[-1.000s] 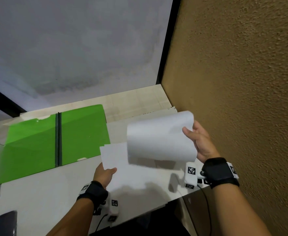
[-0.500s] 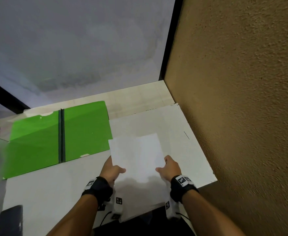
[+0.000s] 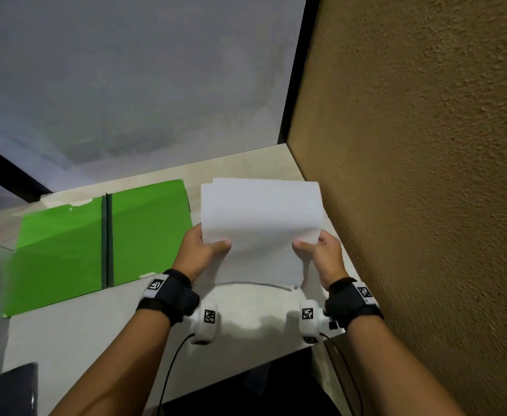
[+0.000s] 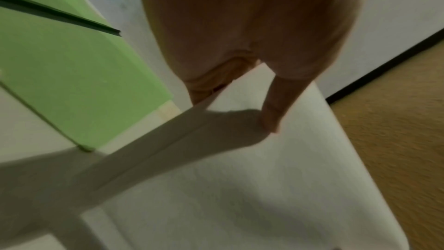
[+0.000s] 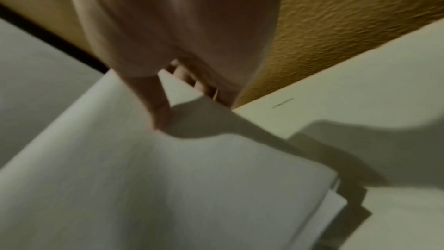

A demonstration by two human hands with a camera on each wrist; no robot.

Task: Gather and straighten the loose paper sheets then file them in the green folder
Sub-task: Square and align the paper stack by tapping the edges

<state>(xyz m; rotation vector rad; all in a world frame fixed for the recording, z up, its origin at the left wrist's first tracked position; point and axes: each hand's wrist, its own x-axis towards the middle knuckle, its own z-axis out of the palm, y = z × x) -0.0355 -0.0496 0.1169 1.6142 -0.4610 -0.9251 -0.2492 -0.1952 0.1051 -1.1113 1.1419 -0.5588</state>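
Observation:
A stack of white paper sheets (image 3: 261,226) stands nearly upright over the white table (image 3: 96,325), its lower edge close to the surface. My left hand (image 3: 204,250) pinches the stack's left side, thumb on the front face, and my right hand (image 3: 318,250) pinches the right side the same way. The sheets (image 5: 168,178) are slightly uneven at one corner in the right wrist view. In the left wrist view my thumb presses the paper (image 4: 276,178). The green folder (image 3: 96,244) lies open and flat to the left, with a dark spine down its middle, and shows again as the folder (image 4: 60,73).
A textured brown wall (image 3: 426,175) runs close along the right side of the table. A grey wall stands behind. A dark phone-like object (image 3: 16,388) lies at the near left corner. Cables hang from the wrist cameras at the table's front edge.
My right hand brought its lifted sheet down onto the pile. Both hands then took the pile by its sides and raised it from flat to upright.

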